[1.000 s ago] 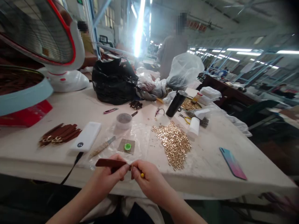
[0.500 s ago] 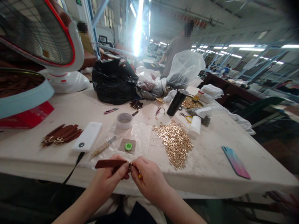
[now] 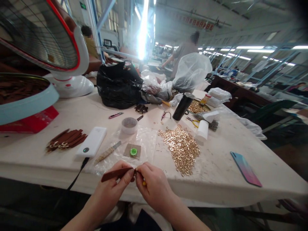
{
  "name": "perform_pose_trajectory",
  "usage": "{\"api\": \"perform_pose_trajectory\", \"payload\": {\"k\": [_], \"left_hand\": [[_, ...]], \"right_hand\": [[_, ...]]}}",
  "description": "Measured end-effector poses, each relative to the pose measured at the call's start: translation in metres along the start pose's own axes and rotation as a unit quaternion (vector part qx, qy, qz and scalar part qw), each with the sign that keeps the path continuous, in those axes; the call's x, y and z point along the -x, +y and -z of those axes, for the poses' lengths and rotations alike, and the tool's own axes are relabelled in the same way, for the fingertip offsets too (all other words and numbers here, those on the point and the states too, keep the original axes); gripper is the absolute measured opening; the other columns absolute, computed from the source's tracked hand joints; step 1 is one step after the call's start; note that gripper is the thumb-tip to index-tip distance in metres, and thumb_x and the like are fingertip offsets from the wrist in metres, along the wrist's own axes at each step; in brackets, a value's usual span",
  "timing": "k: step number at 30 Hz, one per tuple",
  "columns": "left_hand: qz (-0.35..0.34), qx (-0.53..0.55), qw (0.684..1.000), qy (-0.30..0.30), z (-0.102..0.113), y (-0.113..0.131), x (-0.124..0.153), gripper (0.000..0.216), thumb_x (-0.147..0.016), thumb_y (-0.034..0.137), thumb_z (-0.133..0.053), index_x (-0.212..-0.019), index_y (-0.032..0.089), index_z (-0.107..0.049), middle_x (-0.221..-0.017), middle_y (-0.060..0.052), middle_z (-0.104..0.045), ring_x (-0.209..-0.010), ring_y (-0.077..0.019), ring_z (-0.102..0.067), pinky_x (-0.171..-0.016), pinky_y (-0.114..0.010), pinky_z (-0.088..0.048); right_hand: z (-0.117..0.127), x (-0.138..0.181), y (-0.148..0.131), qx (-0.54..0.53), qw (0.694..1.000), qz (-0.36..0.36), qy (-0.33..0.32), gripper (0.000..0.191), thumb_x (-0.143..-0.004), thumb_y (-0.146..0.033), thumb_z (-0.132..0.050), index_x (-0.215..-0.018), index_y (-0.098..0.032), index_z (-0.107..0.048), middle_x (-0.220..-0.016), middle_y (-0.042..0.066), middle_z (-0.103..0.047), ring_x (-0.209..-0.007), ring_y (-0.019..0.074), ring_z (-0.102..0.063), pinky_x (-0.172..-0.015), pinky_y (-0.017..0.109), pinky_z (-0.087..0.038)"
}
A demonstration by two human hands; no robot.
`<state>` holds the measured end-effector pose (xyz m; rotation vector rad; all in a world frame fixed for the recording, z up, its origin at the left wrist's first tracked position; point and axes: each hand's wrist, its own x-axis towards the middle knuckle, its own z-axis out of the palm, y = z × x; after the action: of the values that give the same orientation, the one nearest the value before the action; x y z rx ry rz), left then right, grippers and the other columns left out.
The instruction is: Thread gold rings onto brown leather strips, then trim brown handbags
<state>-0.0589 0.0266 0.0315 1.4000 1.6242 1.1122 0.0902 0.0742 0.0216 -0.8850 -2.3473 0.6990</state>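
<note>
Head view: blue tub [image 3: 31,109] at left holds brown bits [image 3: 20,89]. Left hand [image 3: 113,186], grip tight, points a long strip [image 3: 115,174] left, slightly down; right hand [image 3: 154,183] pinches a yellow thing [image 3: 144,183].

A flat brown strap [image 3: 115,174] is held aslant, blunt end leftward; near its pinched end peeks a yellow piece [image 3: 144,183].

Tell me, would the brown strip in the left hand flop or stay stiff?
The brown strip is probably fairly stiff: its outer end juts straight past the left hand. It looks thin, so likely light, and being flat, should slide rather than roll.
</note>
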Motion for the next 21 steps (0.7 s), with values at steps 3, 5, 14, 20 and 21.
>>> {"api": "perform_pose_trajectory", "payload": {"k": [3, 5, 14, 20, 21], "left_hand": [[-0.013, -0.013, 1.000, -0.013, 0.000, 0.002, 0.002, 0.017, -0.082, 0.031, -0.051, -0.071, 0.022, -0.061, -0.071, -0.001, -0.061, -0.072, -0.0178, -0.058, -0.070, -0.025, -0.046], [-0.016, -0.018, 1.000, -0.015, 0.001, 0.004, 0.004, 0.017, -0.082, 0.030, -0.050, -0.071, 0.021, -0.060, -0.072, -0.001, -0.061, -0.073, -0.0176, -0.057, -0.070, -0.025, -0.045], [-0.003, -0.019, 1.000, -0.007, -0.005, 0.000, 0.007, 0.018, -0.081, 0.033, -0.048, -0.074, 0.020, -0.058, -0.072, -0.002, -0.061, -0.072, -0.0185, -0.057, -0.069, -0.028, -0.044], [0.167, 0.161, 0.971, -0.058, 0.002, -0.012, -0.004, 0.026, -0.070, 0.043, -0.058, -0.059, 0.019, -0.051, -0.049, 0.003, -0.050, -0.049, -0.0133, -0.047, -0.051, -0.025, -0.038], [0.186, 0.191, 0.961, -0.075, 0.004, -0.011, -0.005, 0.026, -0.069, 0.042, -0.060, -0.061, 0.018, -0.052, -0.050, 0.004, -0.050, -0.048, -0.0122, -0.046, -0.051, -0.024, -0.037]], "right_hand": [[0.000, 0.003, 0.001, -0.068, 0.997, -0.020, -0.020, 0.017, -0.088, -0.022, -0.039, -0.076, -0.020, -0.051, -0.071, 0.002, -0.056, -0.064, 0.0139, -0.052, -0.058, 0.025, -0.036], [0.002, 0.004, 0.003, -0.130, 0.990, -0.044, -0.032, 0.015, -0.088, -0.024, -0.040, -0.082, -0.020, -0.053, -0.074, 0.002, -0.058, -0.069, 0.0138, -0.054, -0.062, 0.024, -0.039], [-0.011, 0.001, 0.003, -0.189, 0.973, -0.128, 0.021, 0.022, -0.086, -0.030, -0.044, -0.067, -0.019, -0.048, -0.061, -0.002, -0.051, -0.058, 0.0117, -0.047, -0.053, 0.023, -0.034], [-0.003, 0.004, 0.010, -0.161, 0.986, -0.032, -0.010, 0.011, -0.083, -0.028, -0.053, -0.084, -0.019, -0.058, -0.072, 0.001, -0.059, -0.063, 0.0127, -0.053, -0.057, 0.023, -0.041], [0.000, 0.004, 0.012, -0.144, 0.990, 0.006, -0.001, 0.011, -0.083, -0.028, -0.055, -0.089, -0.019, -0.059, -0.076, 0.002, -0.060, -0.066, 0.0133, -0.055, -0.059, 0.024, -0.043]]}}
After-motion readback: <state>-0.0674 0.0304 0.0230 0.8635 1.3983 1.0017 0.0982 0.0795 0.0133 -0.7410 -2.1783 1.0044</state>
